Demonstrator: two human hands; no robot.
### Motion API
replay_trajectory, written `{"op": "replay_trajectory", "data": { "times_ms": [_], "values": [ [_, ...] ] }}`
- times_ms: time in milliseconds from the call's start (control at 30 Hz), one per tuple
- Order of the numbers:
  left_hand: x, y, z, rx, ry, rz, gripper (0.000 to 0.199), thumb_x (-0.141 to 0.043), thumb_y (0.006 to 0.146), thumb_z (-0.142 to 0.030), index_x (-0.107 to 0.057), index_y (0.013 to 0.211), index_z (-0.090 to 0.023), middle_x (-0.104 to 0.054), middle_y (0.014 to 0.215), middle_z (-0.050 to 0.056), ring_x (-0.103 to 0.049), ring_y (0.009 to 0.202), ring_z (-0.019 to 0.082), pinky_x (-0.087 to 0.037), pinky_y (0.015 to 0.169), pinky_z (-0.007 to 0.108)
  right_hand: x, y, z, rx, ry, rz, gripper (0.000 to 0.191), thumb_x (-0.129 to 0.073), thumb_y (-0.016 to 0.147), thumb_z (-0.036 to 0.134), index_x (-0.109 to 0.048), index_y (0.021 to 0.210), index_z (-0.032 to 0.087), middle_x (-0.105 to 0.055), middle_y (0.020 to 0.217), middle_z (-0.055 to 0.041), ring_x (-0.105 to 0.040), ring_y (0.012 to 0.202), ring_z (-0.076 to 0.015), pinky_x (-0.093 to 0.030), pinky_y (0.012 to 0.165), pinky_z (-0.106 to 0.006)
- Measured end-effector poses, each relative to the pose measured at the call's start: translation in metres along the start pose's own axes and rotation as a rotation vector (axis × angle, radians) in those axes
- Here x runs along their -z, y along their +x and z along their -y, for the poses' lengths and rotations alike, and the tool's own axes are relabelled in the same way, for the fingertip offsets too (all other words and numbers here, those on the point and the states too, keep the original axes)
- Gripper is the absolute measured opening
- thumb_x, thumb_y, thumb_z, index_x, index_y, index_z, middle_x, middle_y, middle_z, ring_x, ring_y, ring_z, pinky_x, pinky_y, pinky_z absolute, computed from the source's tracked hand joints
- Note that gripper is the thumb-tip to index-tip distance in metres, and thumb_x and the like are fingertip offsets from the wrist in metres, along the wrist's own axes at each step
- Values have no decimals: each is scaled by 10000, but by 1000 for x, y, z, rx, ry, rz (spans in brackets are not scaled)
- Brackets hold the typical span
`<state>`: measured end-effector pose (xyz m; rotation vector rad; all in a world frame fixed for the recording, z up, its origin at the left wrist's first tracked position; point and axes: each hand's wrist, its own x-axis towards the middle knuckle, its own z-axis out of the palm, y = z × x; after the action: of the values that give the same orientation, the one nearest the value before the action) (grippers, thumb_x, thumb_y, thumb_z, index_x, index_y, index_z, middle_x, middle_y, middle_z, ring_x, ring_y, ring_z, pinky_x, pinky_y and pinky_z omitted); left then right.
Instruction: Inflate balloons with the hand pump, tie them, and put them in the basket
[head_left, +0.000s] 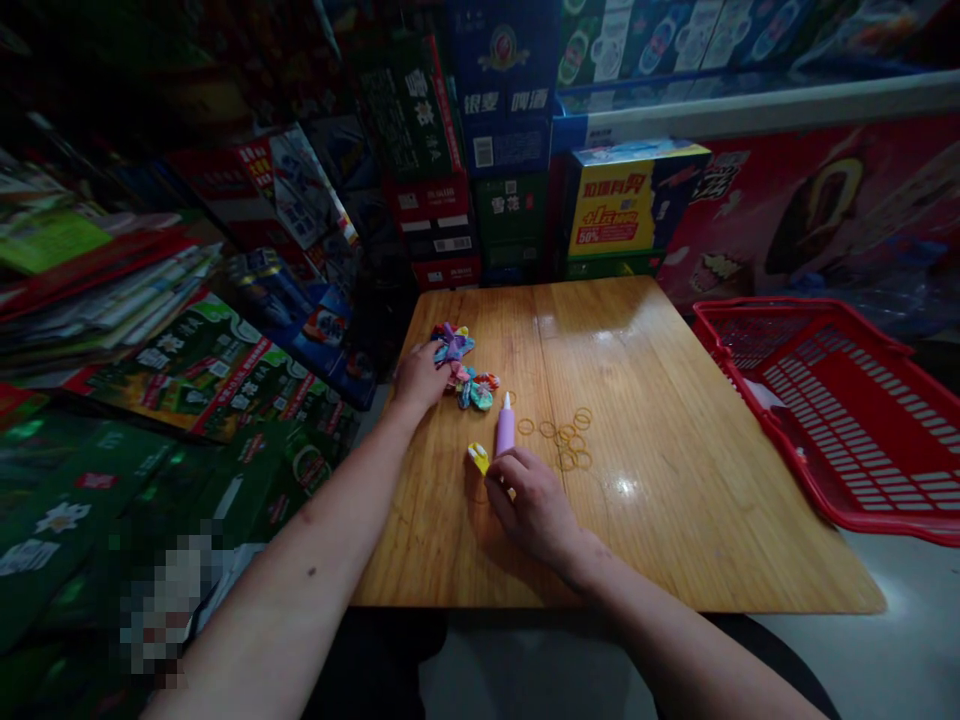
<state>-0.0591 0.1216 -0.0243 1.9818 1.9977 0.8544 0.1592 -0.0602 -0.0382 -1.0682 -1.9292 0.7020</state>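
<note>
At the table's left edge, my left hand [424,375] is closed at a small heap of colourful flower-like folded pieces [454,343]. Its fingertips are partly hidden among them. More of these pieces, in teal, pink and orange, make up the near part of the heap [478,388]. My right hand [534,505] pinches a yellow folded piece with a white patterned end [478,458], held low over the wood. Just beyond those fingers is a purple squeeze bottle [505,428] with a white pointed nozzle. Several thin tan rubber bands [568,438] lie to its right.
The wooden table [675,480] reaches from my lap to stacked drink cartons [510,100]. A yellow and blue box [619,205] stands behind its far edge. To the right is a red plastic basket [840,400]. Green cartons [150,480] and piled papers [112,290] crowd the left.
</note>
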Motion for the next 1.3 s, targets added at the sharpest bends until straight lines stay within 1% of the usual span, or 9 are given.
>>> {"op": "replay_trajectory", "data": {
  "times_ms": [167, 267, 367, 567, 667, 833, 1000, 1200, 1300],
  "values": [
    [24, -43, -26, -55, -102, -140, 515, -713, 823, -364, -592, 1295, -196, -571, 1373, 146, -564, 1234, 300, -467, 1014, 395, 3, 4, -9, -253, 238, -78, 98, -585, 919, 262, -630, 840, 224, -635, 745, -13, -590, 671, -166, -450, 633, -295],
    [26, -94, -40, -136, -437, 115, 330, -540, 947, -362, -642, 1214, -197, -664, 1242, 115, -653, 1101, 259, -529, 936, 396, 7, 11, -16, -414, 448, -82, 117, -595, 903, 286, -633, 822, 212, -635, 711, -5, -588, 621, -149, -455, 589, -274],
    [16, -128, -50, -279, -391, 217, 462, -635, 864, -228, -605, 1325, -244, -600, 1375, 94, -547, 1284, 273, -430, 1096, 460, 14, 17, -22, -498, 614, -102, 72, -617, 854, 254, -638, 811, 201, -644, 702, -1, -579, 599, -131, -443, 563, -253],
    [4, -134, -58, -396, -377, 309, 519, -657, 815, -167, -616, 1318, -288, -576, 1395, 68, -515, 1308, 252, -389, 1134, 459, 28, 21, -31, -537, 838, -115, 59, -635, 769, 191, -668, 818, 195, -631, 663, 22, -565, 588, -107, -424, 561, -231],
    [6, -134, -62, -404, -392, 327, 274, -688, 800, -207, -711, 1068, -261, -600, 1363, 72, -527, 1282, 278, -399, 1104, 470, 30, 21, -31, -531, 943, -82, 59, -654, 759, 206, -674, 813, 194, -640, 683, 15, -567, 585, -103, -430, 561, -231],
    [16, -131, -57, -191, -447, 406, 85, -606, 866, -238, -685, 855, -211, -687, 839, 13, -626, 790, 186, -480, 747, 324, 32, 27, -36, -613, 837, -213, 84, -644, 706, 159, -651, 786, 186, -606, 583, 28, -553, 500, -100, -400, 479, -217],
    [14, -125, -44, 71, -744, 462, 173, -744, 792, -341, -695, 806, -176, -639, 741, -9, -553, 657, 121, -414, 618, 249, 37, 33, -42, -644, 788, -255, 89, -664, 684, 149, -632, 763, 177, -597, 535, 23, -563, 462, -108, -406, 448, -215],
    [-4, -121, -50, 549, -1422, 298, 274, -820, 726, -292, -666, 919, -173, -654, 798, 0, -555, 579, 55, -388, 481, 151, 25, 37, -38, -664, 915, -198, 164, -744, 698, 226, -627, 800, 173, -666, 675, -8, -630, 553, -118, -486, 524, -234],
    [-5, -128, -60, 732, -1390, 440, 329, -786, 781, -420, -672, 891, -131, -678, 786, 62, -516, 450, 34, -242, 339, 131, 15, 40, -36, -674, 909, -204, 197, -752, 723, 280, -623, 830, 176, -666, 702, -5, -641, 595, -126, -505, 568, -251]
  ]
}}
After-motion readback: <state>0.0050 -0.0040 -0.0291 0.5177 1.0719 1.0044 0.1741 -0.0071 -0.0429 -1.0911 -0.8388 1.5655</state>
